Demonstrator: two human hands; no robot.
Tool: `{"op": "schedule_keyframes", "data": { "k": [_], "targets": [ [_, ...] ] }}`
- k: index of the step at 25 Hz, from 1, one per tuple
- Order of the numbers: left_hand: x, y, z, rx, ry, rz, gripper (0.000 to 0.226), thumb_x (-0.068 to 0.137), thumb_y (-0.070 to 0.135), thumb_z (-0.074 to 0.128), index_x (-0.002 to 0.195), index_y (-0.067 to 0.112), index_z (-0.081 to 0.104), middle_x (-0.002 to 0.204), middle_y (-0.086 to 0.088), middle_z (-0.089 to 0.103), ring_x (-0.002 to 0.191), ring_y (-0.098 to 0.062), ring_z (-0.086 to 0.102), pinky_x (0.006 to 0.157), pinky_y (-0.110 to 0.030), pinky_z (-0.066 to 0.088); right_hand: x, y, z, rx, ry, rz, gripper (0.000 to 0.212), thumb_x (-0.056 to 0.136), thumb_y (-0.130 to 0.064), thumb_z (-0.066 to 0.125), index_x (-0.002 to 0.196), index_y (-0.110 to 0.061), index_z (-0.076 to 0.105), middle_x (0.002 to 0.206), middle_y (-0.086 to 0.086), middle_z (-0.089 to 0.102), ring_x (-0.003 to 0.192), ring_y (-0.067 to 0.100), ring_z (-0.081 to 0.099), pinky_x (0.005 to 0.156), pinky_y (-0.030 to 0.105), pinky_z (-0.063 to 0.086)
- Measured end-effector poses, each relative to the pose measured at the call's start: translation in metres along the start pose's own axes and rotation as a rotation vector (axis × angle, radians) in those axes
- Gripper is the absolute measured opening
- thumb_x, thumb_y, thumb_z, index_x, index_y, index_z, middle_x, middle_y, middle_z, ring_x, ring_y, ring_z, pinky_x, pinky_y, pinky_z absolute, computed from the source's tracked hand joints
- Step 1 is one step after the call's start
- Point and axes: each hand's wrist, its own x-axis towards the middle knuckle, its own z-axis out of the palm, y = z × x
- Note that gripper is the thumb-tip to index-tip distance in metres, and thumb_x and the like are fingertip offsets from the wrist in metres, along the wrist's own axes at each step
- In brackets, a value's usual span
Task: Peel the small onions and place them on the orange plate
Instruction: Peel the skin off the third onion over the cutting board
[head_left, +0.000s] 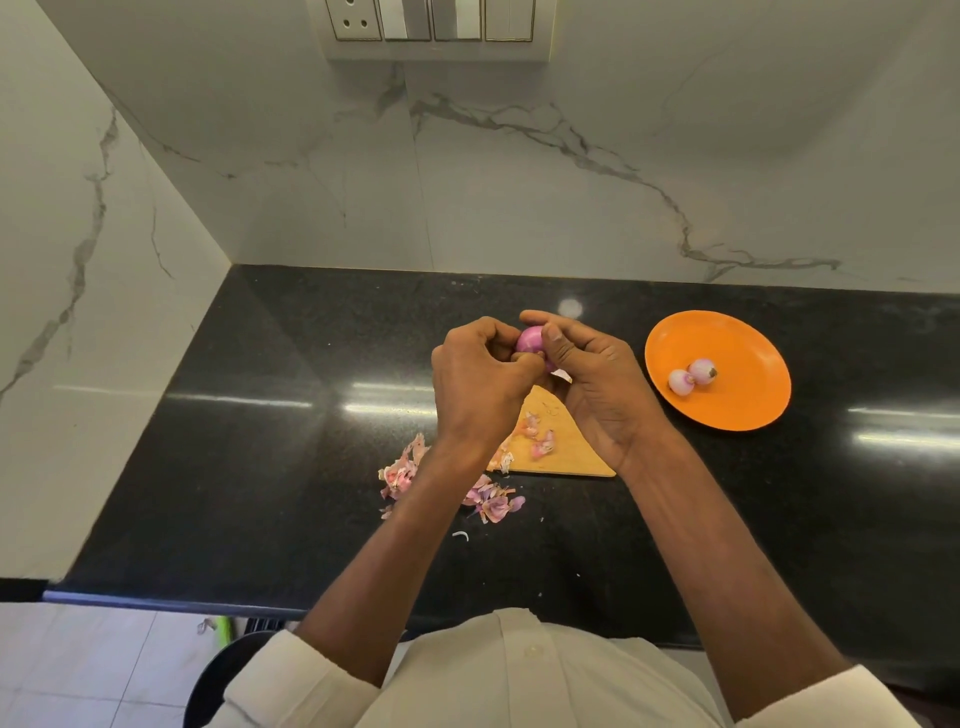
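Onion in hand: small pink-purple onion (531, 343), pinched between both hands above the far end of the chopping board, w/ its glossy side facing up.
Left hand (475, 384): fingers curled round the onion's left side, thumb tucked under it.
Right hand (597, 384): thumb and forefinger clasp the onion's right side; a pale scrap shows just below the grip.
Board: wooden chopping board (566, 452) directly under the hands, a few skin bits on it.
Peels: heap of pink onion skins (488, 501) on the black counter (260, 467), nearer the person than the grip, by the left forearm.
Plate: orange plate (748, 405) right of the grip, apart from the hands; two peeled onions (692, 376) touching each other on it.
Writing: none legible; switch panel (436, 23) on marble wall beyond the grip.
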Motion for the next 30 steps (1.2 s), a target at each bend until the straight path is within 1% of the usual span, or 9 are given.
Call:
{"op": "schedule_keyframes", "data": {
  "k": [4, 6, 9, 12, 16, 20, 25, 28, 30],
  "targets": [
    [0.004, -0.003, -0.003, -0.018, 0.012, 0.012, 0.008, 0.089, 0.016, 0.084, 0.096, 0.013, 0.083, 0.077, 0.005, 0.076, 0.070, -0.011, 0.074, 0.071, -0.040, 0.067, -0.001, 0.003, 0.000, 0.059, -0.004, 0.056, 0.043, 0.093, -0.030, 0.066, 0.129, -0.008, 0.073, 0.130, 0.016, 0.071, 0.119, 0.029, 0.065, 0.106, 0.048, 0.053],
    [0.008, -0.005, -0.007, -0.035, -0.070, 0.013, 0.010, 0.093, 0.012, 0.080, 0.103, 0.011, 0.083, 0.083, 0.001, 0.078, 0.074, -0.014, 0.076, 0.073, -0.039, 0.068, -0.002, 0.003, -0.001, 0.091, 0.016, 0.074, 0.042, 0.092, -0.032, 0.066, 0.127, -0.010, 0.074, 0.132, 0.017, 0.070, 0.118, 0.028, 0.065, 0.103, 0.044, 0.055],
    [0.013, -0.008, -0.018, -0.166, -0.280, -0.032, 0.017, 0.102, 0.005, 0.070, 0.116, 0.005, 0.079, 0.094, -0.011, 0.081, 0.084, -0.022, 0.079, 0.080, -0.037, 0.068, -0.002, -0.001, -0.003, 0.160, 0.099, 0.066, 0.040, 0.091, -0.034, 0.067, 0.124, -0.014, 0.075, 0.131, 0.016, 0.070, 0.113, 0.024, 0.068, 0.088, 0.033, 0.060],
    [0.015, -0.008, -0.024, -0.300, -0.354, -0.088, 0.019, 0.104, 0.009, 0.066, 0.119, 0.003, 0.076, 0.096, -0.016, 0.081, 0.086, -0.027, 0.080, 0.080, -0.037, 0.068, -0.002, -0.003, -0.004, 0.145, 0.172, 0.056, 0.030, 0.101, -0.034, 0.062, 0.119, -0.014, 0.075, 0.123, 0.014, 0.074, 0.102, 0.019, 0.072, 0.074, 0.024, 0.059],
    [0.014, -0.011, -0.019, -0.229, -0.319, -0.019, 0.027, 0.099, 0.022, 0.075, 0.124, 0.013, 0.075, 0.102, -0.006, 0.080, 0.087, -0.023, 0.079, 0.075, -0.034, 0.067, -0.001, -0.001, -0.005, 0.041, 0.127, 0.057, 0.028, 0.106, -0.027, 0.058, 0.125, -0.014, 0.075, 0.127, 0.012, 0.072, 0.111, 0.022, 0.068, 0.078, 0.026, 0.058],
    [0.016, -0.015, -0.022, -0.219, -0.288, 0.031, 0.029, 0.094, 0.017, 0.080, 0.122, 0.008, 0.078, 0.103, -0.005, 0.082, 0.091, -0.019, 0.080, 0.079, -0.031, 0.066, 0.000, 0.003, -0.007, -0.050, 0.122, 0.012, 0.025, 0.105, -0.021, 0.060, 0.124, -0.017, 0.075, 0.130, 0.009, 0.072, 0.119, 0.027, 0.067, 0.081, 0.028, 0.057],
    [0.014, -0.011, -0.017, -0.092, -0.228, 0.140, 0.025, 0.094, 0.019, 0.082, 0.116, 0.009, 0.078, 0.100, 0.000, 0.080, 0.090, -0.010, 0.078, 0.084, -0.025, 0.065, 0.001, 0.004, -0.005, -0.064, 0.168, -0.011, 0.022, 0.102, -0.023, 0.065, 0.120, -0.017, 0.077, 0.123, 0.008, 0.075, 0.118, 0.027, 0.071, 0.088, 0.035, 0.061],
    [0.008, -0.008, -0.008, -0.063, -0.148, 0.186, 0.022, 0.095, 0.020, 0.082, 0.112, 0.007, 0.077, 0.096, 0.002, 0.079, 0.084, -0.008, 0.077, 0.080, -0.021, 0.064, 0.002, 0.006, -0.004, -0.067, 0.163, -0.031, 0.024, 0.102, -0.021, 0.065, 0.122, -0.014, 0.077, 0.122, 0.007, 0.076, 0.118, 0.027, 0.071, 0.095, 0.043, 0.062],
    [0.006, -0.008, -0.003, -0.037, -0.080, 0.210, 0.021, 0.095, 0.022, 0.082, 0.109, 0.008, 0.076, 0.092, 0.003, 0.077, 0.081, -0.009, 0.076, 0.076, -0.021, 0.064, 0.002, 0.006, -0.003, -0.048, 0.162, -0.039, 0.025, 0.102, -0.019, 0.065, 0.123, -0.012, 0.076, 0.121, 0.007, 0.076, 0.117, 0.026, 0.072, 0.097, 0.046, 0.062]
  ]
}}
